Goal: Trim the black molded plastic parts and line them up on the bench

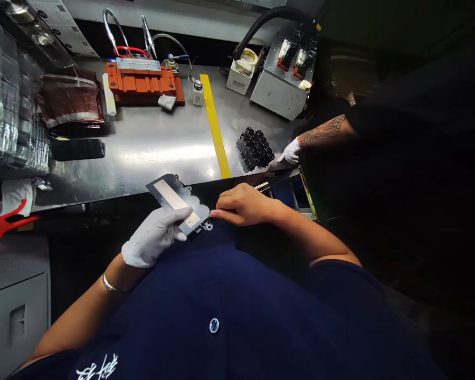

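Your left hand (154, 236), in a white glove, has its fingers closed on the lower part of the dark plate (168, 190), thumb across the top face and the rest underneath. The plate is tilted in front of your dark blue shirt (217, 285), just off the near edge of the tabletop (150, 153). A pale strip (170, 196) runs along its face, and its right side is scalloped, with small loops at the rim. Your right hand (243, 206) is bare, its fingers curled with the tips drawn in right at that scalloped side; you cannot tell from this view whether they pinch anything.

On the tabletop beyond, a yellow stripe (215, 126) runs away from you. To its right sits a cluster of black parts (255, 148), with a co-worker's white-gloved hand (291, 152) near it, resting at the tabletop's edge. Farther back on that side stand a small white box (239, 78) and a grey metal machine (279, 79). Left of the stripe are a small white bottle (198, 94), an orange fixture (140, 80) and, nearer you, a black phone (78, 150). Red-handled pliers or clamps (8, 224) show at your far left.
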